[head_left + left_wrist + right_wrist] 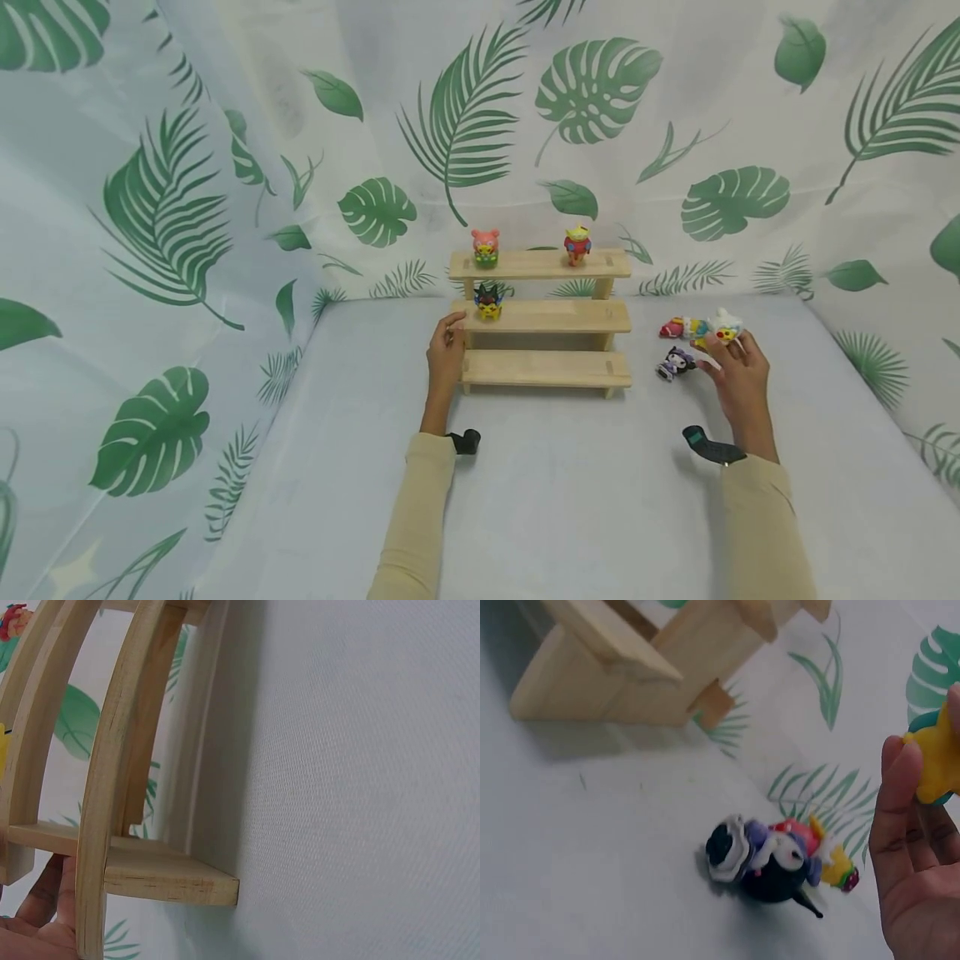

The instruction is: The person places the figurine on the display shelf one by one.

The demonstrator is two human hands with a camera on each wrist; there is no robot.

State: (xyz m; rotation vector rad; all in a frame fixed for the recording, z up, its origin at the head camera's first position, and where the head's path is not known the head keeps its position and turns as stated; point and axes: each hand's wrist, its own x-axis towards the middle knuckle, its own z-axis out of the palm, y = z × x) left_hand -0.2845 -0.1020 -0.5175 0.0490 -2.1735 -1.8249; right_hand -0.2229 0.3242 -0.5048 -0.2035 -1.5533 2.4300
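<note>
My right hand pinches a small yellow figurine with a white top and red cheeks, lifted over the table on the right. In the right wrist view the yellow body shows between thumb and fingers. Just left of that hand lie a black-and-purple figurine and a red-and-yellow figurine. My left hand grips the left end of a three-step wooden shelf, fingers at the middle step. A yellow figurine with a dark top stands on that step, close by the fingertips.
On the top step stand a pink figurine at left and a green-headed figurine in red and blue at right. Behind the shelf hangs a leaf-print cloth. A white cloth covers the table.
</note>
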